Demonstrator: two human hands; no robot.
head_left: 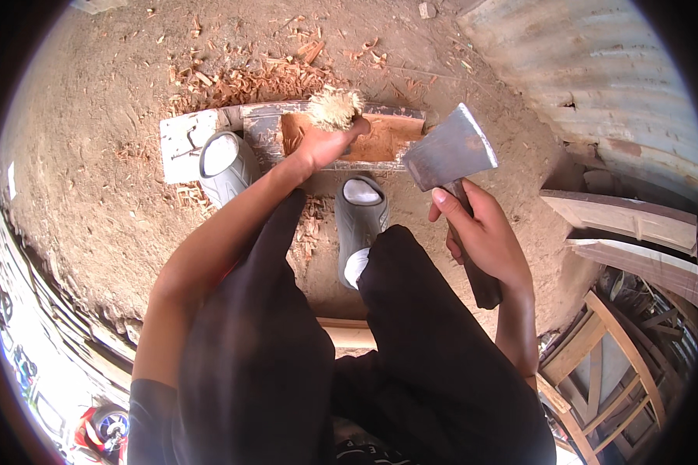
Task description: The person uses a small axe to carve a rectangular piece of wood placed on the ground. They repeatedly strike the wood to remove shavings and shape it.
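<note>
My left hand (326, 146) is closed on an object with a pale, frayed fibrous head (335, 106), held over a long, weathered wooden block (260, 143) with a hollowed recess (392, 141) lying on the ground. The grip partly hides the object's lower part. In my right hand (481, 232) is a hatchet with a dark handle, its wide metal blade (450, 147) raised beside the block's right end. My grey clogs (361, 213) rest against the near side of the block and just below it.
Wood shavings (256, 77) are scattered beyond the block on the dirt ground (101, 201). A corrugated metal sheet (613, 93) stands at right, above stacked boards (620, 209) and wooden chair frames (597, 356). A red wheeled vehicle (93, 426) shows at lower left.
</note>
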